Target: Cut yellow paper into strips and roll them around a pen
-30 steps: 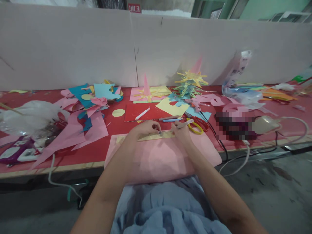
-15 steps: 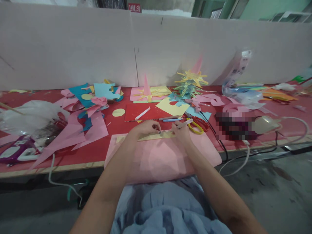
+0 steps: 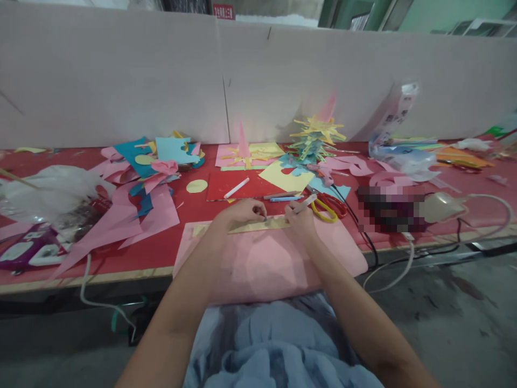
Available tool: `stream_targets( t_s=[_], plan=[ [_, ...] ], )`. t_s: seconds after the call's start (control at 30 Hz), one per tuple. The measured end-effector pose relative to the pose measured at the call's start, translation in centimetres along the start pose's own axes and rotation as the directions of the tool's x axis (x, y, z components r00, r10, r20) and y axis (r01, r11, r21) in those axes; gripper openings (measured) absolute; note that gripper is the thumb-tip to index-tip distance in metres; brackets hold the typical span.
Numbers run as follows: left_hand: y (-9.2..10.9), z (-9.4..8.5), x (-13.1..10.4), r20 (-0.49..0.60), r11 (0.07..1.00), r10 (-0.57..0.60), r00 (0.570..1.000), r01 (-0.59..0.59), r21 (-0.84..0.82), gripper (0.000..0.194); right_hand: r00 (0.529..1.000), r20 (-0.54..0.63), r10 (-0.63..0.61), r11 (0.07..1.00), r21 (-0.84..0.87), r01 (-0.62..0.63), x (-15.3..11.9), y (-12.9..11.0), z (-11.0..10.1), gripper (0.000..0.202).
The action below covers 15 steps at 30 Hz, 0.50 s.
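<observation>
A large pink sheet [image 3: 266,269] lies over the table's front edge, with a narrow yellowish strip [image 3: 258,225] across its upper part. My right hand [image 3: 299,215] is closed around a white pen [image 3: 309,201], its lower end near the right part of the strip. At the strip's middle, my left hand [image 3: 252,210] has its fingers curled together, the tips by a small dark thing too tiny to make out. Just beyond my hands are a red sheet [image 3: 218,186], another white pen [image 3: 236,188] and a blue pen [image 3: 286,199].
Yellow-handled scissors [image 3: 326,213] lie right of my right hand. A paper tree [image 3: 317,137] and a pink cone [image 3: 243,141] stand behind. Paper scraps [image 3: 161,207] and a purple-white device [image 3: 30,250] are at left; cables [image 3: 369,245] run at right.
The white pen in my right hand has shifted slightly, its upper end a little left and up. My left hand stays in place.
</observation>
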<state>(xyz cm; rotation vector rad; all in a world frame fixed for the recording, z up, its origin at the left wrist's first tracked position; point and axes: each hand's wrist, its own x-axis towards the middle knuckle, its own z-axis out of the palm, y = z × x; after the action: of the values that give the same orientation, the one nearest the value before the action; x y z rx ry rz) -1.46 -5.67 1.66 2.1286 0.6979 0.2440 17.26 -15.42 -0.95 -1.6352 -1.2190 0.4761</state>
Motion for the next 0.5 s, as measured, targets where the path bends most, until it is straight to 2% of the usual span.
stream_targets(
  t_s=[0.17, 0.27, 0.33, 0.4, 0.5],
  plan=[
    [-0.2, 0.2, 0.0, -0.003, 0.999, 0.011, 1.000, -0.011, -0.034, 0.015, 0.996, -0.027, -0.084, 0.993, -0.087, 0.081, -0.5, -0.4, -0.2, 0.026],
    [-0.5, 0.2, 0.2, -0.006, 0.999, 0.018, 1.000, -0.018, -0.040, 0.016, 0.977, -0.180, -0.117, 0.991, -0.082, 0.103, -0.8, -0.8, -0.6, 0.030],
    [-0.5, 0.1, 0.2, -0.005, 0.999, 0.015, 1.000, -0.015, -0.046, 0.018, 0.959, -0.261, -0.114, 0.993, -0.005, 0.117, -0.9, -1.1, -0.8, 0.034],
    [-0.4, 0.1, 0.2, -0.002, 0.998, 0.012, 1.000, -0.012, -0.054, 0.020, 0.966, -0.236, -0.107, 0.988, 0.088, 0.130, -1.0, -1.5, -1.0, 0.038],
    [-0.1, 0.1, 0.1, 0.002, 0.998, 0.010, 1.000, -0.010, -0.060, 0.020, 0.996, -0.051, -0.068, 0.980, 0.183, 0.076, -1.1, -2.0, -0.9, 0.042]
  ],
)
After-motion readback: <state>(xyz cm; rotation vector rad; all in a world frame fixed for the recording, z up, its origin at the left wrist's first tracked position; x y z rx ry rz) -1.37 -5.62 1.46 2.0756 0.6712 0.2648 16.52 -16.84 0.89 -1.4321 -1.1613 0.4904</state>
